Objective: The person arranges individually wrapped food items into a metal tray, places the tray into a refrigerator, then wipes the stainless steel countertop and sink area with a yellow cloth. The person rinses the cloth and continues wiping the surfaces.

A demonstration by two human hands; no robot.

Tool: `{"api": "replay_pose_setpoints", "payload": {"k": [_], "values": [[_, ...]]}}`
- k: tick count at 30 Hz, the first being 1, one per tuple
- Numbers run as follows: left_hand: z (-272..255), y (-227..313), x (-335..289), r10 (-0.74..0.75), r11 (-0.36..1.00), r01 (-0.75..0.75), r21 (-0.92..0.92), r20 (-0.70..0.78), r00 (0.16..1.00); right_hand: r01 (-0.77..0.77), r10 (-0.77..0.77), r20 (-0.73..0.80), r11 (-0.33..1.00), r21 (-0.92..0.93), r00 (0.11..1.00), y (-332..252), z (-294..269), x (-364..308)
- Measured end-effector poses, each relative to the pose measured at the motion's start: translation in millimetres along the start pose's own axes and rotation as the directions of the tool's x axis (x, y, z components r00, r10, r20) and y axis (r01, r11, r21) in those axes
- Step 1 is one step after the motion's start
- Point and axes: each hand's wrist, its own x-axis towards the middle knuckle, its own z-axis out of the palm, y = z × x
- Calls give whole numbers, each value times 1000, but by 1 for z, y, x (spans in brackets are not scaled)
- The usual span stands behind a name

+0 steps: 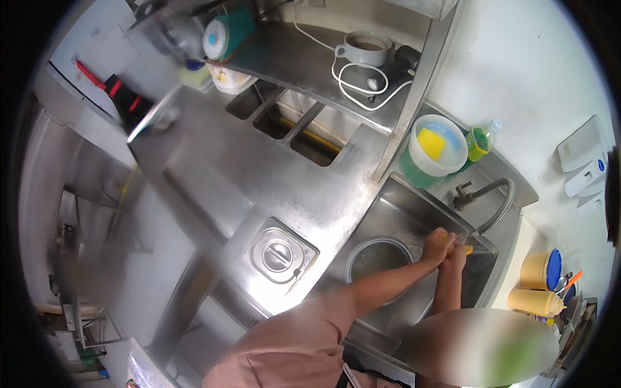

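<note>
My left hand and my right hand are closed together over the sink, just under the spout end of the curved faucet. Between them they squeeze a soft yellow piece; only bits of it stick out past the fingers, and I cannot tell if it is a cloth or a sponge. A little water seems to run at the spout. In the basin, left of my hands, sits a round metal bowl, partly behind my left forearm.
Behind the sink stand a white tub with a yellow sponge and a green bottle. Sauce bottles line the right ledge. Left are a lidded steel insert and open counter wells. A shelf holds a large cup.
</note>
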Motion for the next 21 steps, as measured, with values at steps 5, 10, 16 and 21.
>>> {"api": "replay_pose_setpoints", "payload": {"k": [5, 10, 16, 21], "values": [[-4, -41, 21, -374, 927, 374, -13, -80, 924, 475, -657, 88, 439, -763, 749, 1, 36, -52], [-8, -53, 18, -569, 491, 647, -583, 348, 745, 509, -572, 83, 643, -572, 816, -2, 46, -74], [-23, -6, 26, -500, 506, 624, -595, 387, 775, 400, -378, 131, 872, -284, 917, -15, 49, -78], [-48, 37, 56, 116, 948, -248, 200, 509, 853, -490, 423, 415, 869, 67, 806, -54, 40, -103]]}}
